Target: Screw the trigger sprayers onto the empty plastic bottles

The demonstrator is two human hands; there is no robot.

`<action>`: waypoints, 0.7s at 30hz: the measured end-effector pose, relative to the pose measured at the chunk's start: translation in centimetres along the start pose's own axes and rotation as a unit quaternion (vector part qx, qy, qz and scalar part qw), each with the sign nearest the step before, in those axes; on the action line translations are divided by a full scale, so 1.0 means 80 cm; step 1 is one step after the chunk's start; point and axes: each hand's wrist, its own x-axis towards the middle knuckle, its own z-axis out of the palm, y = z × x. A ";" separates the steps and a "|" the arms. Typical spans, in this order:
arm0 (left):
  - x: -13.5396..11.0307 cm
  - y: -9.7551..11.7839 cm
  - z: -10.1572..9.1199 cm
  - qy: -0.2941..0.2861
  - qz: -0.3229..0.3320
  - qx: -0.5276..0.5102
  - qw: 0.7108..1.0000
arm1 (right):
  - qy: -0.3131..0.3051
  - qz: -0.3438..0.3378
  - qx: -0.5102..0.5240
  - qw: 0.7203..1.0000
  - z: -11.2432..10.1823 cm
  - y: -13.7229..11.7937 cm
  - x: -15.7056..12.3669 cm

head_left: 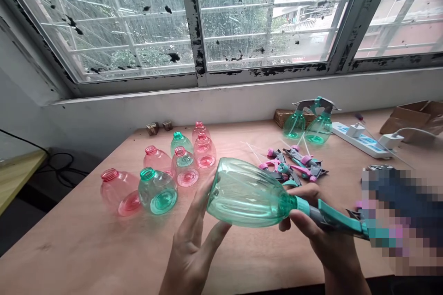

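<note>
A clear green spray bottle (249,193) lies sideways in the air above the table, its base to the left. My left hand (195,239) is closed around the base end, with the thumb below and the fingers behind. At the neck, my right hand (321,226) pinches the turquoise collar (302,205) between thumb and fingers. The grey and turquoise trigger head (337,221) is on the bottle and points right; its far end runs into a blurred patch. Behind the bottle lies a pile of pink, grey and turquoise trigger heads (294,166), several with thin tubes.
Several open pink bottles (119,193) and green bottles (158,191) stand on the left of the wooden table (86,244). Two green bottles with heads (319,126) stand at the back right, near a white power strip (362,140) and a cardboard box (411,122). A window wall borders the back.
</note>
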 end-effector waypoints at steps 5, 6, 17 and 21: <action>0.007 -0.009 -0.005 0.014 0.038 -0.022 0.999 | 0.022 -0.046 -0.041 0.998 -0.007 0.007 -0.006; 0.010 -0.009 -0.004 0.020 0.034 -0.032 0.999 | 0.024 -0.059 -0.056 0.996 -0.008 0.009 -0.007; -0.016 -0.009 -0.002 -0.037 0.116 -0.048 0.991 | -0.001 -0.065 -0.012 0.998 -0.018 0.010 -0.004; -0.003 -0.019 -0.016 -0.097 0.105 -0.051 0.988 | -0.025 -0.133 -0.073 0.988 -0.020 0.007 -0.003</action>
